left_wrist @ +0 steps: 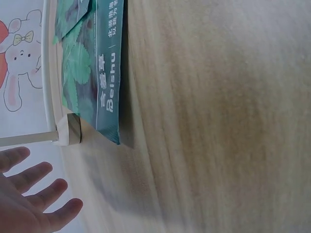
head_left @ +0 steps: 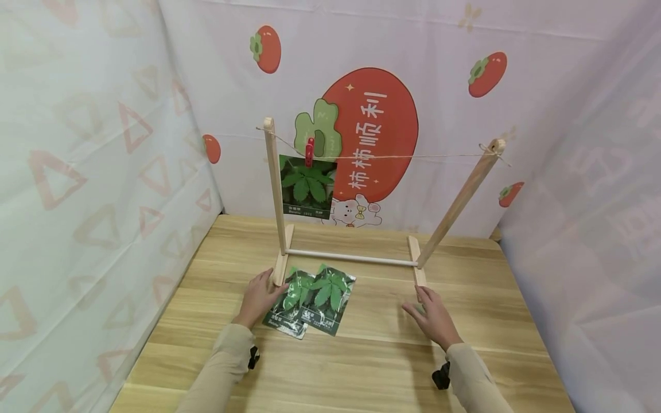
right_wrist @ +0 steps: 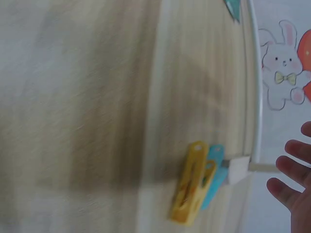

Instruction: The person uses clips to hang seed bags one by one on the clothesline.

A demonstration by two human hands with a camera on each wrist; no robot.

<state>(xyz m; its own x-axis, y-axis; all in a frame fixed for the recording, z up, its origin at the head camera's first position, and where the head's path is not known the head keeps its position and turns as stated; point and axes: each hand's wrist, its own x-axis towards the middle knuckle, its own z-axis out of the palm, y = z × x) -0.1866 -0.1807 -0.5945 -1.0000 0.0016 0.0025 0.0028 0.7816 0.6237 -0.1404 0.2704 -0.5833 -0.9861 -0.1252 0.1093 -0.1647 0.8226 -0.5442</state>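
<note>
A wooden rack (head_left: 351,257) stands on the table, with a string (head_left: 403,156) tied between its two posts. From the string hangs a green leaf-print packet (head_left: 307,186), held by a red clothespin (head_left: 309,152). Two similar packets (head_left: 327,298) overlap on the table before the rack's left foot (head_left: 280,267). My left hand (head_left: 259,296) is at that foot's front end, fingers loosely spread. My right hand (head_left: 434,315) is by the right foot (head_left: 420,277), fingers apart. Beneath it in the right wrist view lie a yellow clothespin (right_wrist: 190,187) and a blue clothespin (right_wrist: 214,174).
Printed cloth walls (head_left: 93,143) enclose the table (head_left: 351,367) at the left, back and right. The rack's white crossbar spans low between its feet, and its right post (head_left: 459,203) leans outward in the head view.
</note>
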